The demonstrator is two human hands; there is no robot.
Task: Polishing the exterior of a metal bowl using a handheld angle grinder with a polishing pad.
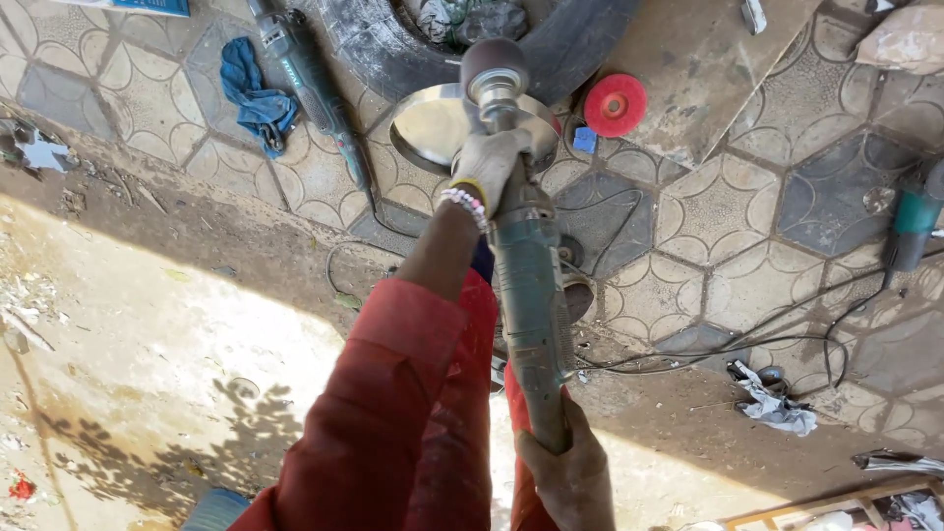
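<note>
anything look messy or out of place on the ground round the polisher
Yes. Black cables trail in loose loops across the patterned paving, right beside the polisher that the left hand and right hand grip. A crumpled blue rag and a second power tool lie loose nearby, and a red disc sits by the shiny metal plate.

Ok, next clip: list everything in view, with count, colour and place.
polishing tool: one, grey-green body with a dusty drum head, held lengthwise at centre
metal disc: one, shiny silver, under the tool's head
tyre: one, black, top centre
flap disc: one, red, right of the metal disc
power tool: one, dark green, lying top left
cloth: one, blue, top left
second grinder: one, teal, right edge
cables: several, black, on the patterned tiles
left hand: dusty, beaded bracelet, gripping near the head
right hand: holding the rear end
</note>
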